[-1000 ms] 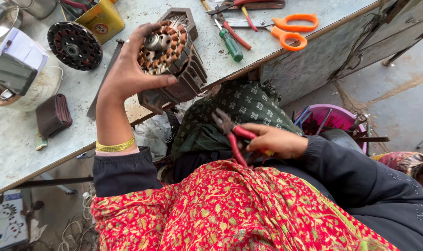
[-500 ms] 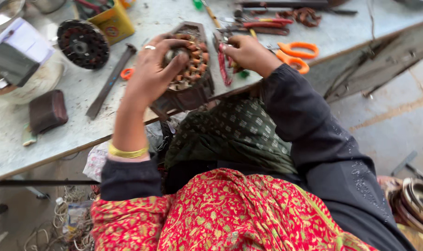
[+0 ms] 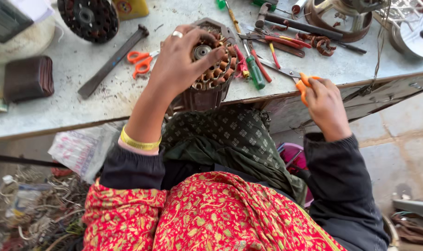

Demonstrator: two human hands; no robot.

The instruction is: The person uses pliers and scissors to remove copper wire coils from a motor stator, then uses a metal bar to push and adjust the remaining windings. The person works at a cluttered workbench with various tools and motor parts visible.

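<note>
Rewinding work on motor stator [image 3: 211, 69] at desk [image 3: 81, 107] edge: left hand [image 3: 181, 58] w/ grip clamped over its copper coil end, right hand [image 3: 325, 102] grip closed on orange scissors [image 3: 300, 81] nearby; next move, likely, needs blades brought to the windings.

Motor stator [image 3: 211, 69] at bench [image 3: 72, 111] edge, screwdriver [image 3: 254, 72] right, bar [image 3: 113, 61] left

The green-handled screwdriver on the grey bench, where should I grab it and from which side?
Best by the thick green handle of the green-handled screwdriver, which points toward the bench's near edge. Probably come from above on the near side; the thin shaft runs away among crowded red-handled pliers, so its far end looks awkward to reach.
</note>
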